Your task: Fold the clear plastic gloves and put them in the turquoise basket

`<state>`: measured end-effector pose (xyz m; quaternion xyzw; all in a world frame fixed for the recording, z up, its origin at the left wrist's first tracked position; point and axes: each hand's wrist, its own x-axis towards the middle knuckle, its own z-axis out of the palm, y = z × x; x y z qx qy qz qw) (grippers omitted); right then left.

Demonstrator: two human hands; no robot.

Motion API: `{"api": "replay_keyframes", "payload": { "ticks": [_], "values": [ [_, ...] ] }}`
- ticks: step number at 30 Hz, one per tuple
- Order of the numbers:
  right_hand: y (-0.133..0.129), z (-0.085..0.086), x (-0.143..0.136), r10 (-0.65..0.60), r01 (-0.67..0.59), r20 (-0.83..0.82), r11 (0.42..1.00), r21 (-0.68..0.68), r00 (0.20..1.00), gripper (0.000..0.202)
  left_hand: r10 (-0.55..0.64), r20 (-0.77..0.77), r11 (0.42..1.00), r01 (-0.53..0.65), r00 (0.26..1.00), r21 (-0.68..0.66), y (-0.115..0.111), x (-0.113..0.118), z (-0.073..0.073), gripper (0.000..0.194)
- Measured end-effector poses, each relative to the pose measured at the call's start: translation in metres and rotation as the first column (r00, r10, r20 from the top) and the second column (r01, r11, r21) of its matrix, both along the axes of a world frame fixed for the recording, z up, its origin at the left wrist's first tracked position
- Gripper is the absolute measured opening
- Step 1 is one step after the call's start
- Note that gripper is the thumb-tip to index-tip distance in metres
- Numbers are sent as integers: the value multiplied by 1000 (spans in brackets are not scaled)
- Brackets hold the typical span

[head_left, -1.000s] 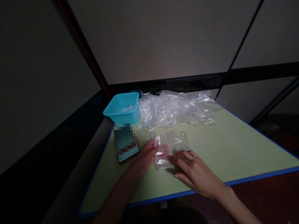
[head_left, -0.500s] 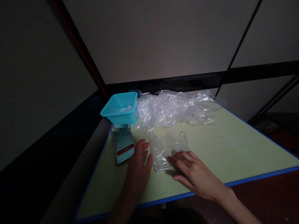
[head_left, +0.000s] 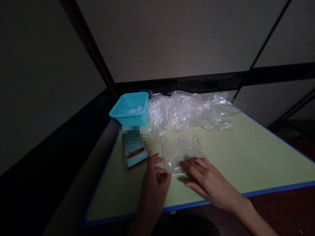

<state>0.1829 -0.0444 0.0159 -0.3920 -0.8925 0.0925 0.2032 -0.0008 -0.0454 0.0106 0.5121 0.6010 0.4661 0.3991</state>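
Observation:
A thin, clear plastic disposable glove (head_left: 183,150) lies flat on the table, its finger-like lobes pointing away from me. At its lower left corner, my left hand (head_left: 157,177) has thumb and forefinger brought together on the edge of the plastic. My right hand (head_left: 206,180) rests palm down on the glove's lower right part, fingers stretched out and the thumb apart. Part of the glove is hidden beneath those fingers. Left of my left hand lies a phone (head_left: 136,152) with a lit screen, its upper part pixelated.
A large heap of crumpled clear plastic (head_left: 187,111) spreads along the back of the pale green table (head_left: 258,160), against the wall. Beside it at the back left stands a turquoise plastic basin (head_left: 133,119) with something whitish inside. Blue trim (head_left: 278,188) edges the table.
My left hand has moved right to the glove's lower left corner, and its thumb and forefinger have closed together there. The right hand stays on the glove. The view has shifted slightly.

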Motion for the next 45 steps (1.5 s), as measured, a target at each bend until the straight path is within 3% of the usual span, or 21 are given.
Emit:
{"api": "replay_keyframes", "payload": {
  "ticks": [12, 18, 23, 29, 39, 45],
  "values": [
    [-1, 1, 0, -21, 21, -5, 999, -37, 1000, 30, -40, -70, 999, 40, 997, -6, 2, -1, -5, 60],
    [-6, 0, 13, -58, 59, -10, 994, 91, 998, 34, -111, -86, 993, 108, 990, -38, 8, -5, -7, 62],
    [-18, -7, 37, -121, 83, 187, 977, 197, 975, 57, -101, -104, 995, 101, 989, -12, 10, -7, -10, 57],
    [-28, -20, 53, -144, 24, 375, 951, 307, 916, 75, -37, -297, 989, 77, 954, 125, 6, -9, -16, 43],
    [-37, -29, 53, -218, 20, 436, 910, 414, 873, 76, -41, -198, 998, 51, 979, 46, 8, -14, -14, 42],
    [-43, -33, 55, -258, 39, 415, 884, 466, 873, 76, -19, -320, 989, 64, 947, 131, 12, -14, -19, 39]
  ]
}}
